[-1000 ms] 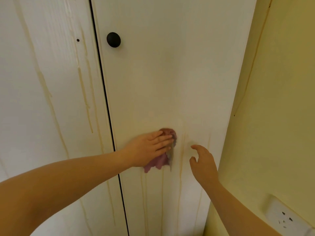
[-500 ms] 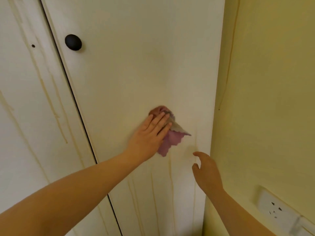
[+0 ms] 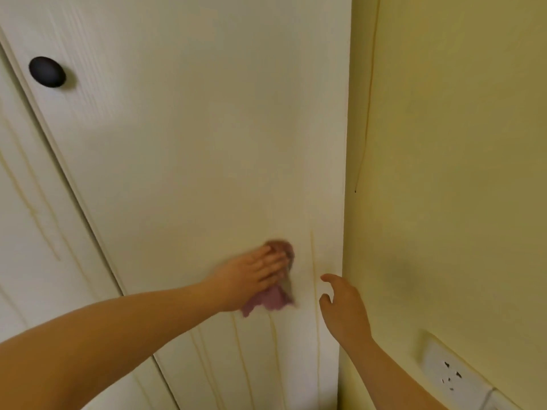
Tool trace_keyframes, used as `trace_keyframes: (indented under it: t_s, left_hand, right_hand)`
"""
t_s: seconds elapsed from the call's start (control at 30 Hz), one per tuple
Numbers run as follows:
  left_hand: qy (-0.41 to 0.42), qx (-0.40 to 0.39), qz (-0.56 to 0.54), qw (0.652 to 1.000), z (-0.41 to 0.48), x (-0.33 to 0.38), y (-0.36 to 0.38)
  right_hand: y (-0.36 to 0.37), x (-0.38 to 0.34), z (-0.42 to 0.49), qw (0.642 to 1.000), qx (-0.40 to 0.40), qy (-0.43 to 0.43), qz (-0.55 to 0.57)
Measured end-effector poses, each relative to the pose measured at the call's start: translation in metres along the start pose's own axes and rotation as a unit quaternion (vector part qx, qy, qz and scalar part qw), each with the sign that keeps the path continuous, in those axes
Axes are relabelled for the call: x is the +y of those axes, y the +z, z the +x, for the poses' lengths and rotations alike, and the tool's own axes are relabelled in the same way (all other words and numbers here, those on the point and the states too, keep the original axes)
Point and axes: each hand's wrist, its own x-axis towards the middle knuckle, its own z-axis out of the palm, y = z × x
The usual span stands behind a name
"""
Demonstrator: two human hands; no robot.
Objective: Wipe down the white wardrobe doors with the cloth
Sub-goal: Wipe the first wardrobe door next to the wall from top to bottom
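Observation:
The right white wardrobe door (image 3: 192,137) fills the middle of the view, with a black round knob (image 3: 46,71) at its upper left. Yellowish drip streaks run down its lower part. My left hand (image 3: 251,275) lies flat with straight fingers on a crumpled purple cloth (image 3: 273,297), pressing it against the door low and to the right. My right hand (image 3: 343,306) hovers beside the door's right edge, fingers loosely curled, holding nothing. The left wardrobe door (image 3: 32,232) shows streaks too.
A yellow wall (image 3: 450,173) adjoins the wardrobe on the right, with a thin brown drip line running down it. A white wall socket (image 3: 453,377) sits at the lower right.
My left hand has slid the cloth down the door and slightly to the right. The view has shifted right, so the knob now sits near the left edge. My right hand stays close to the door's edge.

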Motion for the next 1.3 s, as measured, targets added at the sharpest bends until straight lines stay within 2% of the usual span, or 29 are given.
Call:
trace_keyframes:
  t_s: [0.03,0.07,0.13,0.2,0.23,0.27,0.33,0.4,0.47,0.57,0.6,0.63,0.7,0.8,0.87,1.03,1.2,1.27,1.3]
  left_hand:
    - [0.023,-0.068,0.009,0.997,0.006,0.003,-0.006]
    - [0.022,-0.088,0.023,0.996,0.013,0.003,-0.012]
    - [-0.018,-0.029,0.015,0.999,0.037,-0.006,-0.019]
    - [-0.117,0.019,0.003,0.993,0.057,-0.014,-0.038]
    - [-0.163,0.023,-0.016,0.986,0.066,-0.015,-0.048]
    - [-0.164,0.027,-0.032,0.986,0.072,-0.011,-0.051]
    - [-0.063,-0.021,-0.002,0.998,0.075,0.017,-0.037]
    - [0.031,-0.114,0.024,0.993,0.069,0.041,-0.029]
    - [0.021,-0.147,0.025,0.989,0.07,0.038,-0.029]
    - [-0.088,-0.01,-0.045,0.995,0.084,0.009,-0.041]
    - [-0.12,0.014,-0.044,0.992,0.086,0.001,-0.049]
    - [-0.139,-0.006,-0.049,0.989,0.087,-0.002,-0.055]
    - [-0.109,-0.027,-0.057,0.992,0.087,0.017,-0.045]
    - [0.002,-0.091,-0.011,0.996,0.078,0.059,-0.017]
    - [-0.006,-0.097,-0.011,0.995,0.078,0.064,-0.012]
    - [-0.082,-0.04,-0.035,0.995,0.093,0.059,-0.028]
    - [0.006,-0.124,-0.036,0.992,0.079,0.102,0.01]
    - [-0.001,-0.12,-0.035,0.992,0.067,0.099,0.014]
    - [-0.026,-0.086,-0.032,0.995,0.062,0.093,0.011]
  right_hand:
    - [-0.002,0.004,0.001,1.0,0.0,0.002,0.004]
    - [-0.004,0.007,0.002,1.0,0.001,0.003,0.005]
    - [-0.009,0.013,0.004,1.0,0.006,0.01,0.006]
    - [-0.012,0.018,0.009,1.0,0.013,0.012,0.008]
    - [-0.013,0.021,0.012,1.0,0.017,0.013,0.011]
    - [-0.013,0.022,0.014,1.0,0.021,0.012,0.012]
    - [-0.014,0.025,0.017,1.0,0.018,0.013,0.009]
    - [-0.014,0.027,0.016,1.0,0.012,0.014,0.007]
    - [-0.014,0.03,0.015,1.0,0.011,0.012,0.005]
    - [-0.011,0.035,0.013,1.0,0.012,0.019,0.013]
    - [-0.01,0.036,0.013,1.0,0.013,0.022,0.017]
    - [-0.008,0.038,0.012,0.999,0.013,0.027,0.02]
    - [-0.006,0.037,0.012,0.999,0.01,0.029,0.018]
    - [-0.001,0.036,0.01,1.0,-0.006,0.023,0.011]
    - [0.0,0.037,0.007,0.999,-0.016,0.026,0.011]
    - [0.004,0.051,0.0,0.999,-0.01,0.052,0.0]
    - [0.018,0.056,-0.005,0.997,-0.054,0.057,-0.016]
    - [0.024,0.056,-0.004,0.996,-0.06,0.061,-0.013]
    - [0.026,0.055,-0.004,0.996,-0.062,0.065,-0.012]
